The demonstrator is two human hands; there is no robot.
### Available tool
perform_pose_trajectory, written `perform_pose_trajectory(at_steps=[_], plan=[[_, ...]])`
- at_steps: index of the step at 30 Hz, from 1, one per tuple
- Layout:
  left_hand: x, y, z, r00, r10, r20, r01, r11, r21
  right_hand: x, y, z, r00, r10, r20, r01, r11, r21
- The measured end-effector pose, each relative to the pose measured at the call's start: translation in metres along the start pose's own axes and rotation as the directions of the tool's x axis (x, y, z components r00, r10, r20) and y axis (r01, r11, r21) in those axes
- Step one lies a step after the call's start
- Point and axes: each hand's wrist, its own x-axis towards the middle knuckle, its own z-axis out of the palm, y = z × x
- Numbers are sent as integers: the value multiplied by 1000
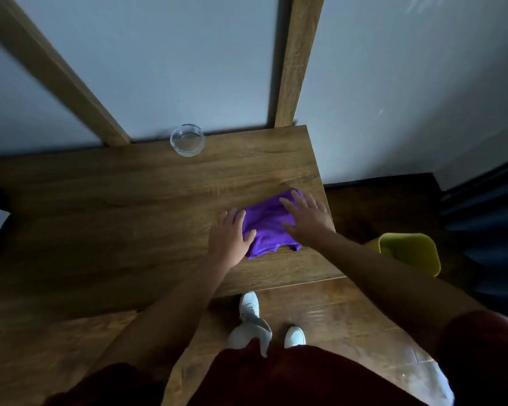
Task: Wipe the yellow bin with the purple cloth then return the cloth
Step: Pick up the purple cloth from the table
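Note:
The purple cloth (266, 227) lies folded on the wooden table (115, 215), close to its right edge. My left hand (230, 238) rests at the cloth's left side, its fingers spread and touching the fabric. Flat on the cloth's right part lies my right hand (307, 219), fingers apart, palm down. Neither hand grips the cloth. The yellow bin (411, 252) stands on the dark floor to the right of the table, lower than the tabletop, apart from both hands.
A clear glass ashtray (187, 140) sits at the table's far edge. Two wooden posts (294, 68) rise behind the table against a pale wall. Dark furniture (487, 224) is at the far right. My white shoes (250, 306) stand on the wooden floor below.

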Motion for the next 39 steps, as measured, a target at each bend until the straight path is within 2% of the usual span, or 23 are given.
perform_pose_trajectory(at_steps=[4, 7, 12, 18, 22, 24, 26, 28, 31, 33, 35, 39], plan=[[22, 2, -4, 989, -39, 139, 39, 999, 2, 31, -9, -3, 996, 9, 86, -2, 997, -81], [32, 3, 2, 983, -58, 174, 59, 998, 1, 41, -12, 3, 989, 10, 148, 7, 994, -112], [43, 2, 7, 971, -39, 236, 35, 999, 24, 39, -7, 8, 993, 86, 83, -75, 988, -133], [48, 22, -7, 975, 111, 191, -56, 961, -269, 7, 18, 10, 970, 237, 46, -236, 971, -33], [45, 57, -26, 966, 149, 209, -53, 913, -405, -34, 46, 7, 975, 219, -30, -218, 975, 38], [44, 75, -33, 963, 162, 214, -44, 883, -468, -62, 64, 3, 975, 215, -56, -204, 967, 152], [40, 98, -40, 964, 182, 194, -41, 823, -567, -93, 82, 1, 971, 207, -117, -156, 925, 346], [32, 127, -49, 969, 193, 153, -53, 769, -637, -126, 99, -3, 950, 266, -165, -136, 824, 550], [11, 183, -63, 975, 206, 85, -65, 630, -774, -178, 122, -15, 895, 374, -244, -92, 690, 718], [-6, 222, -68, 982, 186, 30, -73, 522, -850, -217, 138, -22, 846, 435, -309, -47, 637, 769], [-21, 258, -68, 988, 153, -25, -93, 452, -887, -257, 154, -24, 806, 473, -356, -31, 635, 772], [-45, 325, -59, 983, 168, -71, -135, 409, -903, -329, 190, -5, 779, 495, -386, -80, 688, 721]])
